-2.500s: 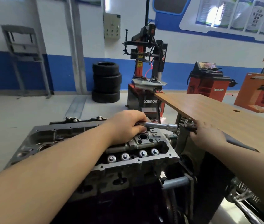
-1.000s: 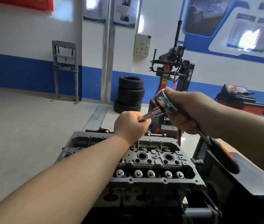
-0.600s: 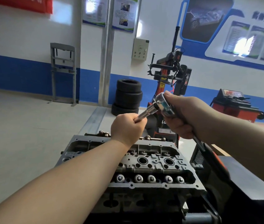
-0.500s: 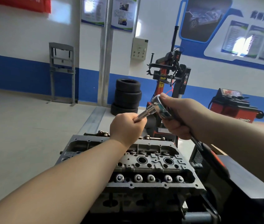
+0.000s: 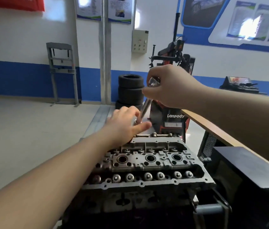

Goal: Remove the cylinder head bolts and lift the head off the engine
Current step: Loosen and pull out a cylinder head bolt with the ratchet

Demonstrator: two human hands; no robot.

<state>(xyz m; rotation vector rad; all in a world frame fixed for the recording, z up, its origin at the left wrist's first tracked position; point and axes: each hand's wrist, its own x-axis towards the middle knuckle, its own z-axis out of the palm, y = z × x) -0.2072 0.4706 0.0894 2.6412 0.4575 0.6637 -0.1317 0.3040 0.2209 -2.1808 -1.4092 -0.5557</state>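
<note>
Right grip: right hand, fingers curled and clamped round the ratchet head, held above the far edge of the cylinder head.
Extension bar: shiny steel, tilted, running from the ratchet head down-left toward the left hand.
Left grip: left hand, fingers loosely apart around the lower end of the extension bar; thumb extended just under the bar's tip. Whether the fingers pinch the bar: cannot tell, blurred.
Cylinder head: sits on the engine block, directly below both hands; 3 round wells visible along its middle, a row of valve-spring tops along its near side.
Tabletop: wood-coloured, right of the cylinder head, under the right forearm.
Tyre changer: red and black, marked "Lanpody", behind the cylinder head.
Tyre stack: on the floor behind the cylinder head, left of the tyre changer.
</note>
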